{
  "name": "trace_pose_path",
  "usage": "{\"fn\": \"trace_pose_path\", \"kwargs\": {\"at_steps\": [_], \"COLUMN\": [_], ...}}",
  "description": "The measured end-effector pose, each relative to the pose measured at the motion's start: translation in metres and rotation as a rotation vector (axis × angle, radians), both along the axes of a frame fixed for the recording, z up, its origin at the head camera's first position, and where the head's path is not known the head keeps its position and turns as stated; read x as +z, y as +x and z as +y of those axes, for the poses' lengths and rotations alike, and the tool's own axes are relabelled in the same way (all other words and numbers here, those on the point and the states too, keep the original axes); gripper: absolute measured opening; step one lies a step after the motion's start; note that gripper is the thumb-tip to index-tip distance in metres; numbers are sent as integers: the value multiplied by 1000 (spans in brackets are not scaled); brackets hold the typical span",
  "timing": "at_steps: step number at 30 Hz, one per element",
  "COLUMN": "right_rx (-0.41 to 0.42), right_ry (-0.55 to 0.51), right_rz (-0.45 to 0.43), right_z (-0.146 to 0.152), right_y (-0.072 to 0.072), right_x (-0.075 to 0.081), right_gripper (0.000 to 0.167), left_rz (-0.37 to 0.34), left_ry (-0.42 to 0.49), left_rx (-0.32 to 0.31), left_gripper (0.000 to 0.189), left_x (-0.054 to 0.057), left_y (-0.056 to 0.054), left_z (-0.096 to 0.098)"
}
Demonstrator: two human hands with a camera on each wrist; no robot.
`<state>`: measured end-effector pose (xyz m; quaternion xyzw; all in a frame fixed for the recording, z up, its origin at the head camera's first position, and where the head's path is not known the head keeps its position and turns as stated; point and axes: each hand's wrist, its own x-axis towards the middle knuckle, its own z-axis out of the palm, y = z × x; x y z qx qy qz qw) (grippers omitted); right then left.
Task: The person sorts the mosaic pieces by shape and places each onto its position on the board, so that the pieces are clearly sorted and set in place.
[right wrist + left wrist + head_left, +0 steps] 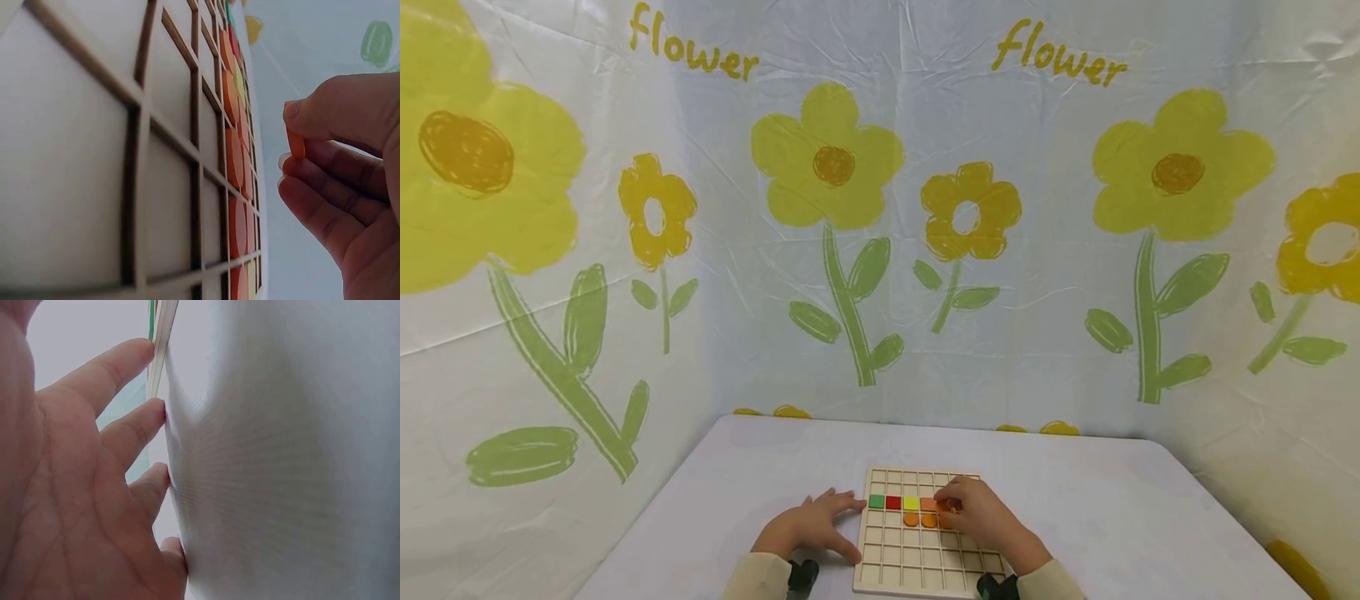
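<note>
A wooden grid board (891,554) lies on the table. One row holds a green square (876,502), a red square (893,502), a yellow square (911,504) and an orange square (928,504); orange discs (234,157) fill cells in the row nearer me. My right hand (983,510) is over the board's right part, pinching a thin orange piece (295,139) between thumb and fingers, seen nearly edge-on. At the board's left side, my left hand (816,525) spreads its fingers, index and thumb tips at the edge. Other left fingertips (157,412) rest on the tabletop.
The white table (760,467) extends around the board. Behind it and at both sides hangs a white cloth (1045,333) printed with yellow flowers. Dark wrist straps (802,575) sit at both cuffs, the right one overlapping the board's near corner.
</note>
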<state>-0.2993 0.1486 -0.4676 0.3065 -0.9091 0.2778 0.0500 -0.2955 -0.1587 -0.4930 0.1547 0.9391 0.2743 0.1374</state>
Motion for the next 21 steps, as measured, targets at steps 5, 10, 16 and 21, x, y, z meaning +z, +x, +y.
{"fn": "trace_pose_path", "kwargs": {"at_steps": [5,10,16,21], "right_rx": [24,22,14,9], "right_ry": [-11,4,15,43], "right_rz": [-10,45,44,66], "right_z": [-12,-24,-38,-47], "right_y": [2,1,2,2], "right_x": [-1,-4,-7,-8], "right_gripper": [17,14,16,12], "left_rz": [5,7,15,17], "left_ry": [-6,-5,-15,-17], "left_rx": [3,7,4,-2], "left_gripper": [80,80,80,80], "left_x": [-3,-3,-1,1], "left_y": [-2,-3,-1,1], "left_z": [-1,-1,0,1]}}
